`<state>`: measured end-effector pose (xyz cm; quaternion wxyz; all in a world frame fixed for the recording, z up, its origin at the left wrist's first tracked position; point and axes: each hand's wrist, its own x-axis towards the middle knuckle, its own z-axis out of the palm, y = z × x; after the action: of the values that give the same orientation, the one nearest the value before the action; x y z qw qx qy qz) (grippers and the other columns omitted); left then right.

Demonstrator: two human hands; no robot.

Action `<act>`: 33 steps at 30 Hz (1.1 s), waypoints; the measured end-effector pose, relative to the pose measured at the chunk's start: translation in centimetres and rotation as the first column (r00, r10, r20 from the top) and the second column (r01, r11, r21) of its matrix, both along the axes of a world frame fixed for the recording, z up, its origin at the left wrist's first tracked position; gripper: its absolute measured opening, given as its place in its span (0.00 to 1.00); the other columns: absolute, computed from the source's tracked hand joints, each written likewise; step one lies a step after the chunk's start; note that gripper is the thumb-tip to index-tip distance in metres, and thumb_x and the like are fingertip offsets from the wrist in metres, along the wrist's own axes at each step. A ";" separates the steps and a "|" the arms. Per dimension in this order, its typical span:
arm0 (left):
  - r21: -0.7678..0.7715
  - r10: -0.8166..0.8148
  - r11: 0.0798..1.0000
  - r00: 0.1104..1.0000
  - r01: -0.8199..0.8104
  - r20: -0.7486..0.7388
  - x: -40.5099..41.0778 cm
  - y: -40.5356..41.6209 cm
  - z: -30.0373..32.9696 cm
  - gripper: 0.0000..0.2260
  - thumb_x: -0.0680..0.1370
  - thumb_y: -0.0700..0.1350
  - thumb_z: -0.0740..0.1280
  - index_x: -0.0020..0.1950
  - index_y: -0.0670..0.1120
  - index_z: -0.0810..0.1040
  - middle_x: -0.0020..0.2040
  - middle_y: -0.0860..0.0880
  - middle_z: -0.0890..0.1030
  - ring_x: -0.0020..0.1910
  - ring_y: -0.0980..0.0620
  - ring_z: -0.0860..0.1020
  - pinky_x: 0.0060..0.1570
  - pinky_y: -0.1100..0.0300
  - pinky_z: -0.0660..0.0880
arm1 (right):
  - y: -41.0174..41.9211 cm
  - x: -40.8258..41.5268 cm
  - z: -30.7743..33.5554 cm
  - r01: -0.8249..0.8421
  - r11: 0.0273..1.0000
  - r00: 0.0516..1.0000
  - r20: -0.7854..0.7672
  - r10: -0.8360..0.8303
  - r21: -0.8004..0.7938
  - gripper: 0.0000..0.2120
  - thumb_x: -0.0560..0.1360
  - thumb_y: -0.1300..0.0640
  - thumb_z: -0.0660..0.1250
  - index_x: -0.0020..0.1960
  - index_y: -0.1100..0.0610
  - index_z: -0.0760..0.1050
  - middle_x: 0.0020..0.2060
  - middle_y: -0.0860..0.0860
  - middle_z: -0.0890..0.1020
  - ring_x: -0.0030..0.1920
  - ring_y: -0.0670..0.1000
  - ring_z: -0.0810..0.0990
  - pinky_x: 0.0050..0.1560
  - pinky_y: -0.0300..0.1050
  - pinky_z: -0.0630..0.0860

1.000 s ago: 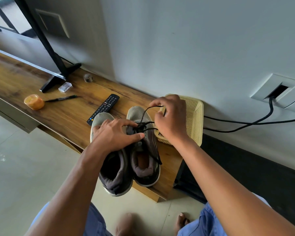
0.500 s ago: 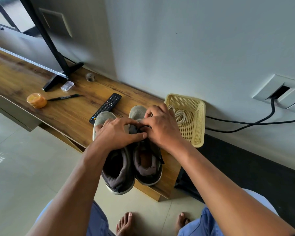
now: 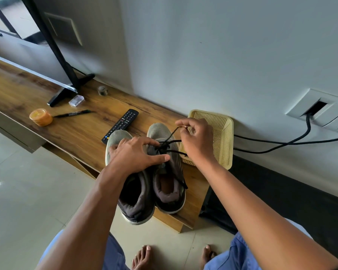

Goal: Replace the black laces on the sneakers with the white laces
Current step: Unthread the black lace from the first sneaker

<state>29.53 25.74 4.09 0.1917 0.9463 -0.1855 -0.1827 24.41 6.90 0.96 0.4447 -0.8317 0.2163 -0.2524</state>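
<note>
black lace (image 3: 172, 134) runs up and right from the right sneaker (image 3: 164, 152) to the right hand (image 3: 195, 141), whose fingers (image 3: 183, 124) pinch it, while the left hand (image 3: 133, 152) presses flat with straight fingers.

Remote (image 3: 121, 125), pen (image 3: 72, 114), orange tub (image 3: 41, 117) on wooden shelf (image 3: 27, 90).

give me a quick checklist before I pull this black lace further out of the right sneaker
1. Right hand pinches the black lace: ok.
2. Left hand presses the sneakers steady: ok.
3. Lace free of knots at the eyelets: cannot tell, strands bunch there.
4. Sneakers fully on the wooden shelf: not ok, heels overhang the edge.
5. White laces ready in the yellow basket: cannot tell, the hand hides them.
</note>
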 end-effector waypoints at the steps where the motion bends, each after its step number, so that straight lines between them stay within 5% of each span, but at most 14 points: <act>1: -0.004 0.001 1.000 1.000 -0.001 -0.004 0.0 0.0 0.0 0.35 0.63 0.82 0.66 0.65 0.68 0.78 0.67 0.55 0.79 0.72 0.47 0.70 0.68 0.41 0.62 | 0.1 -0.2 0.0 -0.021 0.991 0.999 -0.047 0.015 -0.130 0.17 0.72 0.63 0.67 0.55 0.46 0.84 0.53 0.46 0.80 0.58 0.51 0.75 0.61 0.51 0.72; 6: -0.001 0.007 1.000 1.000 -0.007 0.007 0.2 -0.1 -0.4 0.32 0.62 0.81 0.67 0.61 0.68 0.78 0.65 0.55 0.79 0.71 0.47 0.71 0.66 0.41 0.63 | 1.5 -0.6 0.4 -0.363 0.792 0.929 -0.128 0.347 -0.491 0.22 0.67 0.67 0.62 0.53 0.49 0.85 0.51 0.49 0.78 0.56 0.55 0.72 0.57 0.55 0.72; 9: -0.005 0.019 1.000 1.000 -0.019 0.003 0.4 0.0 -0.7 0.26 0.62 0.78 0.68 0.55 0.70 0.77 0.63 0.56 0.80 0.70 0.47 0.72 0.64 0.42 0.63 | 2.0 -0.9 0.4 -0.445 0.729 0.896 -0.252 0.367 -0.520 0.22 0.69 0.62 0.61 0.57 0.49 0.86 0.55 0.48 0.78 0.57 0.57 0.71 0.56 0.59 0.73; 15: -0.002 -0.002 1.000 0.999 0.002 -0.033 0.0 0.0 0.3 0.33 0.64 0.77 0.72 0.66 0.68 0.77 0.66 0.53 0.78 0.72 0.45 0.69 0.65 0.46 0.61 | 0.9 -0.9 0.9 -0.549 0.689 0.829 -0.410 0.380 -0.474 0.16 0.74 0.56 0.70 0.60 0.46 0.84 0.60 0.46 0.75 0.61 0.55 0.68 0.62 0.60 0.69; 26: -0.019 0.013 1.000 0.999 -0.014 -0.038 0.2 0.0 -0.1 0.36 0.58 0.82 0.70 0.64 0.69 0.78 0.63 0.56 0.79 0.72 0.46 0.70 0.66 0.42 0.61 | 0.9 -1.0 -0.2 -0.452 0.744 0.892 -0.282 0.355 -0.492 0.09 0.76 0.50 0.70 0.54 0.44 0.86 0.52 0.46 0.77 0.57 0.54 0.70 0.58 0.58 0.71; 33: 0.000 0.016 1.000 0.999 -0.016 -0.031 -0.3 -0.2 0.4 0.36 0.59 0.80 0.72 0.65 0.70 0.78 0.68 0.54 0.78 0.74 0.45 0.68 0.68 0.43 0.61 | 0.9 -0.2 -0.7 -0.173 0.967 0.985 -0.056 0.165 -0.189 0.03 0.74 0.56 0.77 0.47 0.49 0.88 0.45 0.46 0.76 0.51 0.51 0.74 0.58 0.53 0.71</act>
<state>29.21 25.51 4.48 0.1962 0.9447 -0.1750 -0.1960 24.16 7.81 0.27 0.3773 -0.8912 0.1278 -0.2167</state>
